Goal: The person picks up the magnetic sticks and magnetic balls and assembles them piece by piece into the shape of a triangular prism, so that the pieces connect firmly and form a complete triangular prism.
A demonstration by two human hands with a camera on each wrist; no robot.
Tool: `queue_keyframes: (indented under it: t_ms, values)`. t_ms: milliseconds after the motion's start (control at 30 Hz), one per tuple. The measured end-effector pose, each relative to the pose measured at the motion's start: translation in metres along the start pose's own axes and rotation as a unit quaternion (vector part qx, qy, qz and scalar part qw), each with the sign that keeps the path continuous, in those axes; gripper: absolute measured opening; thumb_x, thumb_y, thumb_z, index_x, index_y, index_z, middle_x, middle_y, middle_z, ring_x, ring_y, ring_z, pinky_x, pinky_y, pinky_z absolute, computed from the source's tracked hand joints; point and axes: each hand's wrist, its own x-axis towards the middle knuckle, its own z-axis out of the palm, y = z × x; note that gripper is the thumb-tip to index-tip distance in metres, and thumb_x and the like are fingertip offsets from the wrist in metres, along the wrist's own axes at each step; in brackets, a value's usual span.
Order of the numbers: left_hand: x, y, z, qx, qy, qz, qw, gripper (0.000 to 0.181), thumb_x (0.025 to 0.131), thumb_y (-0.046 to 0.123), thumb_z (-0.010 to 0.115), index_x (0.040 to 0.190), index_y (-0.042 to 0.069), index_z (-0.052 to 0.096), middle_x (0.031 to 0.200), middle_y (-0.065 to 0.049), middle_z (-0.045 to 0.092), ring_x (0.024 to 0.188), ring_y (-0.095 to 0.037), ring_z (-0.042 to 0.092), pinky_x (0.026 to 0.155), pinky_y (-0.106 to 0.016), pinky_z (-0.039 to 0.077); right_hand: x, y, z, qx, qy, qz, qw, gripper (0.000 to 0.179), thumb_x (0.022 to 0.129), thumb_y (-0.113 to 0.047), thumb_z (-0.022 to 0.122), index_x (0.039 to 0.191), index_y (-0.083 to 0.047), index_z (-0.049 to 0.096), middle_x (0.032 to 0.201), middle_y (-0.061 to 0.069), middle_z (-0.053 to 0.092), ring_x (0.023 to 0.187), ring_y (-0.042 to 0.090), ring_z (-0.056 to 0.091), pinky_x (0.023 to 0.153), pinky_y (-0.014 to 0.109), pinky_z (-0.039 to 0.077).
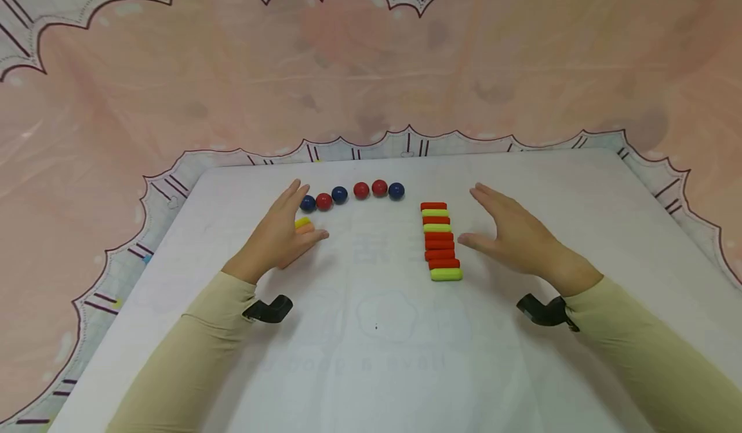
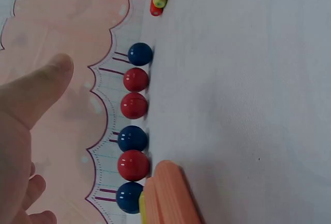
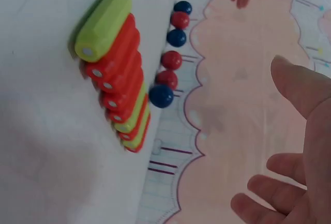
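My left hand, fingers extended and thumb apart, hovers by orange rods and a yellow rod; it partly hides them in the head view. To the right, my right hand is held with fingers straight and thumb spread, holding nothing. Beside its thumb lies a column of short plastic rods, red and yellow-green, side by side. Pale round dots mark their ends in the right wrist view. Glossy balls, blue and red, form a row behind, with a small gap mid-row.
A white table carries everything. Its far edge runs just behind the balls. Beyond lies a peach cloth with a scalloped, striped border. Each wrist wears a black camera.
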Motion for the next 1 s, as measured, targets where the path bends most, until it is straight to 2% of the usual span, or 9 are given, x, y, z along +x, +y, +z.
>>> queue_keyframes:
  t_ms: [233, 367, 567, 733, 867, 1000]
  values:
    - [0.022, -0.008, 0.008, -0.012, -0.011, 0.019, 0.9997, 0.085, 0.09, 0.025, 0.076, 0.152, -0.009, 0.029, 0.158, -0.027, 0.027, 0.146, -0.042, 0.024, 0.118, -0.051, 0.019, 0.004, 0.001, 0.022, 0.024, -0.032, -0.016, 0.9991, 0.082, 0.09, -0.035, 0.075, 0.153, 0.0, 0.035, 0.155, 0.02, 0.038, 0.141, 0.041, 0.034, 0.111, 0.059, 0.031]
    - [0.03, -0.011, 0.01, -0.019, -0.022, 0.009, 0.9995, 0.077, 0.091, 0.022, 0.075, 0.15, -0.007, 0.034, 0.153, -0.027, 0.036, 0.142, -0.043, 0.03, 0.117, -0.052, 0.023, 0.0, -0.001, 0.033, 0.033, -0.046, -0.018, 0.9982, 0.078, 0.088, -0.033, 0.078, 0.149, -0.001, 0.043, 0.149, 0.021, 0.045, 0.137, 0.041, 0.04, 0.108, 0.059, 0.036]
    - [0.04, -0.016, 0.01, -0.018, -0.044, -0.021, 0.9987, 0.072, 0.093, 0.023, 0.072, 0.151, -0.001, 0.037, 0.153, -0.022, 0.038, 0.142, -0.04, 0.032, 0.116, -0.053, 0.026, -0.006, -0.003, 0.043, 0.04, -0.062, -0.028, 0.9969, 0.065, 0.087, -0.027, 0.08, 0.14, -0.001, 0.054, 0.139, 0.02, 0.055, 0.13, 0.041, 0.047, 0.104, 0.059, 0.04]
    - [0.048, -0.023, 0.012, -0.001, -0.052, -0.005, 0.9986, 0.07, 0.094, 0.023, 0.071, 0.15, -0.003, 0.039, 0.151, -0.024, 0.041, 0.141, -0.04, 0.035, 0.115, -0.052, 0.027, -0.009, -0.005, 0.048, 0.038, -0.076, -0.045, 0.9954, 0.054, 0.086, -0.023, 0.08, 0.132, -0.002, 0.061, 0.127, 0.014, 0.063, 0.117, 0.035, 0.057, 0.099, 0.054, 0.047]
    - [0.053, -0.028, 0.016, 0.003, -0.046, 0.012, 0.9988, 0.068, 0.094, 0.022, 0.071, 0.148, -0.005, 0.04, 0.149, -0.026, 0.043, 0.139, -0.041, 0.037, 0.115, -0.051, 0.027, -0.012, -0.007, 0.05, 0.047, -0.081, -0.055, 0.994, 0.047, 0.085, -0.022, 0.081, 0.125, -0.003, 0.065, 0.115, 0.008, 0.067, 0.103, 0.027, 0.061, 0.092, 0.048, 0.052]
    - [0.059, -0.03, 0.018, 0.004, -0.049, 0.002, 0.9988, 0.066, 0.095, 0.023, 0.07, 0.148, -0.004, 0.042, 0.148, -0.024, 0.045, 0.139, -0.039, 0.038, 0.116, -0.05, 0.027, -0.014, -0.008, 0.053, 0.054, -0.084, -0.067, 0.9927, 0.038, 0.085, -0.02, 0.081, 0.117, -0.005, 0.068, 0.105, 0.001, 0.068, 0.097, 0.022, 0.061, 0.088, 0.042, 0.054]
